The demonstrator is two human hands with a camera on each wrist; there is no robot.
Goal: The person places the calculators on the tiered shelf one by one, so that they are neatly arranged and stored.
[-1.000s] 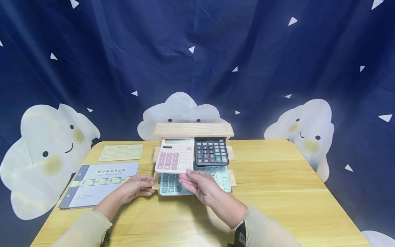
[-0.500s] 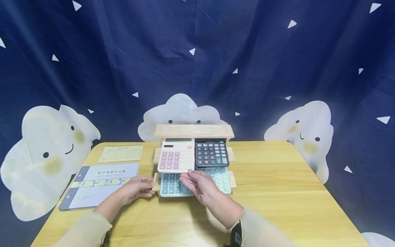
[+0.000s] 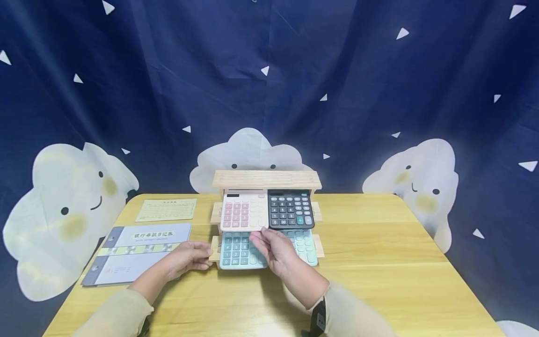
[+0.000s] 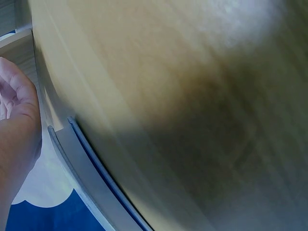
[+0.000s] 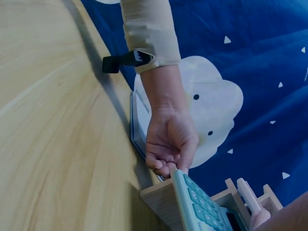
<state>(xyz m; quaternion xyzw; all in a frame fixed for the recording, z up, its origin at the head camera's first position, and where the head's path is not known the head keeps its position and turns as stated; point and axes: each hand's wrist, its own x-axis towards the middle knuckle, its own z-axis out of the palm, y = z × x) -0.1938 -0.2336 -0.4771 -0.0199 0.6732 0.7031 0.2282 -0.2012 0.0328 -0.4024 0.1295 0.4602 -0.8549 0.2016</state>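
My right hand (image 3: pixel 278 250) pinches the lower right corner of a white calculator with pink keys (image 3: pixel 240 210). That calculator lies in the upper left slot of a small wooden rack (image 3: pixel 267 179), beside a black calculator (image 3: pixel 290 210). Below them are a teal calculator (image 3: pixel 236 248) at left and a mint calculator (image 3: pixel 309 248) at right, partly behind my right hand. My left hand (image 3: pixel 191 257) holds the rack's lower left wooden edge; in the right wrist view its curled fingers (image 5: pixel 156 163) meet the wood beside the teal calculator (image 5: pixel 197 199).
A grey-and-white ledger book (image 3: pixel 143 252) lies left of the rack, partly under my left forearm. Behind it is a printed paper slip (image 3: pixel 166 209). The yellow wooden table (image 3: pixel 379 252) ends at a dark blue curtain (image 3: pixel 269 93) with clouds.
My right hand has moved the pink-keyed calculator back and slightly right, deeper into the rack; its display is now hidden under the top board. The left hand has stayed at the rack.
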